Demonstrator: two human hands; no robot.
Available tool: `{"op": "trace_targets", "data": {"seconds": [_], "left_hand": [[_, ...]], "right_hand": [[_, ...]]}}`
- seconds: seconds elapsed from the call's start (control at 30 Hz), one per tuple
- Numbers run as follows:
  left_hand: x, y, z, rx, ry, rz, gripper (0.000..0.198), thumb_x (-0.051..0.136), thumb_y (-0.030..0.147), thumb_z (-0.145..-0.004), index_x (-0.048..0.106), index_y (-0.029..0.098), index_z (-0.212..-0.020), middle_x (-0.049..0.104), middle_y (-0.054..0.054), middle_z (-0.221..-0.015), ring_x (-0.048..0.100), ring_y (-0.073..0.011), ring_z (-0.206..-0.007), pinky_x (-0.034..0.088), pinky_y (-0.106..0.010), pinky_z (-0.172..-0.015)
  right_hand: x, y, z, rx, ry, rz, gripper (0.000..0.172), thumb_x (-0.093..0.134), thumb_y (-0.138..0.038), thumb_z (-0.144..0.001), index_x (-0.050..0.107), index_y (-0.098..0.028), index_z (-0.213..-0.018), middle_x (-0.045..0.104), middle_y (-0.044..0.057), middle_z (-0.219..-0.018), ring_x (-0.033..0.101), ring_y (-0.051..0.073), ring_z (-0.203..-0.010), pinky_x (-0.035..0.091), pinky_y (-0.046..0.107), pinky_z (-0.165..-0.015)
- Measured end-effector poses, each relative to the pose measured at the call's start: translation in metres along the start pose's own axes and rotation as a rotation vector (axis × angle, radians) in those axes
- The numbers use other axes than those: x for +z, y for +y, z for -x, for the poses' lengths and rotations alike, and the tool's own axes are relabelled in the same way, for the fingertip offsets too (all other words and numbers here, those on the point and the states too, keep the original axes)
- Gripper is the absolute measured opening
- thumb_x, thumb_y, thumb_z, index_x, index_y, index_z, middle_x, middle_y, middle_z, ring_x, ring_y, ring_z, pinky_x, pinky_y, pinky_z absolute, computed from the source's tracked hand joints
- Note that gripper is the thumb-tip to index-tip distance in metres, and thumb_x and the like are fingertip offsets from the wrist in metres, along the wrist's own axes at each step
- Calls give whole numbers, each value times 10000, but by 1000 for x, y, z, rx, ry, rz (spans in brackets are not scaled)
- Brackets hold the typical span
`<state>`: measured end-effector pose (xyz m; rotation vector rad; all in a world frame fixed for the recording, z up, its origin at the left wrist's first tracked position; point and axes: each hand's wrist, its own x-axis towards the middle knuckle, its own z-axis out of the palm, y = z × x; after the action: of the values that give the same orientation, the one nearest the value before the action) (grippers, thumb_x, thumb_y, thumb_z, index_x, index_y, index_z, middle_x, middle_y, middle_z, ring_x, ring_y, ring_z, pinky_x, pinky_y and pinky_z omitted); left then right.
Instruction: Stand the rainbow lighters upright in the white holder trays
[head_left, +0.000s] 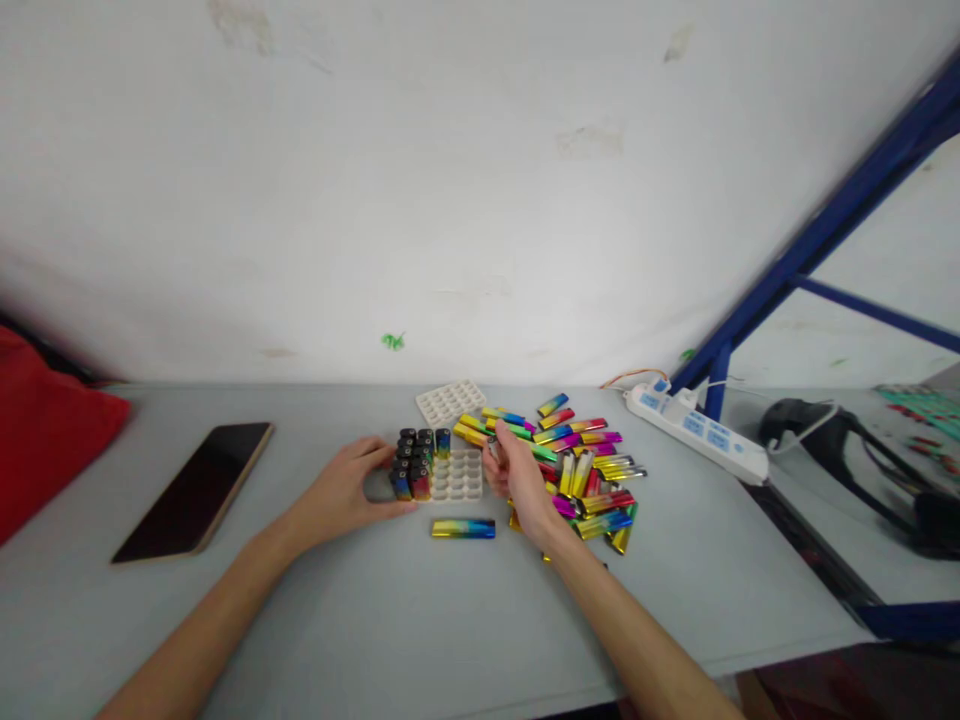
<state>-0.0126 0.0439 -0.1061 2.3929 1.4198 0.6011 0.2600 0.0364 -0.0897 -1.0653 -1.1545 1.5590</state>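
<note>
A white tray (457, 478) with rows of pockets lies on the table, its left part filled with upright, shiny coloured lighters (420, 465) with dark tops. My left hand (349, 487) curves around the tray's left end, thumb at the front corner and fingers at the back left. Just right of the tray, my right hand (517, 480) is closed, pinching a lighter (493, 447) whose end shows at the fingertips; the rest is hidden. A loose yellow-to-blue lighter (463, 529) lies in front of the tray. Beside and beyond my right hand spreads a pile of metallic lighters (592, 470).
A second white pocketed tray (451, 402) lies behind, near the wall. On the left are a dark phone (196, 490) and a red cloth item (52, 430). At right stand a white power strip (697, 430), a blue metal frame (795, 265) and a black strapped object (847, 460).
</note>
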Motion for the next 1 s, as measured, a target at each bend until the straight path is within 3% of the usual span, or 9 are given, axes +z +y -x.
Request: {"op": "trace_targets", "data": {"seconds": [0.17,0.3,0.37,0.57,0.67,0.73,0.9,1.0], "left_hand": [[2,-3,0,7,2,-1,580,797,710,-767,747,192,-1026,700,-83,-1018,663,-297,-948,542,-423,-875],[2,0,1,-11,-12,-1,554,810,669,-777,737,172,-1011,692,-90,-1026,660,-299,-963,532,-421,-888],[1,2,1,-18,-10,-1,543,816,659,-773,733,174,-1003,694,-84,-1021,660,-292,-958,528,-410,-896],[2,4,1,-12,18,17,548,823,682,-745,740,202,-997,695,-72,-990,663,-285,-932,520,-380,-870],[3,3,1,-13,11,17,550,823,688,-745,735,204,-990,682,-71,-979,655,-284,-928,513,-378,-860],[3,3,1,-13,0,18,554,825,689,-749,732,202,-997,679,-72,-988,651,-286,-941,509,-380,-868],[3,1,2,-9,-9,17,587,821,711,-757,736,198,-1031,673,-71,-1005,642,-282,-945,501,-383,-874],[4,0,2,-11,1,24,598,824,718,-746,743,204,-1041,678,-73,-1024,644,-290,-969,502,-388,-891]], "right_hand": [[7,-2,-2,-35,31,47,594,430,-661,-971,349,-265,-535,283,-59,-472,203,105,-435,175,270,-431],[8,-1,-4,23,-19,35,646,501,-805,-911,446,-245,-593,262,-84,-512,188,95,-450,154,260,-445],[9,0,-7,-2,-53,32,660,532,-852,-889,533,-226,-681,318,-78,-564,248,98,-475,201,251,-463],[11,-8,-18,-303,-86,246,551,507,-754,-996,645,-228,-909,507,-23,-728,484,159,-641,437,284,-602],[7,-12,-19,-505,1,443,420,583,-615,-1019,702,-216,-967,671,48,-924,632,208,-878,524,339,-836],[4,-11,-16,-626,79,548,340,657,-535,-1000,744,-206,-1013,703,84,-1052,654,228,-992,517,357,-928],[-2,-3,-9,-621,90,733,282,621,-455,-1049,730,-195,-1040,679,12,-751,636,193,-686,500,308,-705],[-2,3,-12,-595,33,781,242,585,-403,-1081,697,-190,-1100,731,18,-760,693,202,-685,516,304,-712]]}}
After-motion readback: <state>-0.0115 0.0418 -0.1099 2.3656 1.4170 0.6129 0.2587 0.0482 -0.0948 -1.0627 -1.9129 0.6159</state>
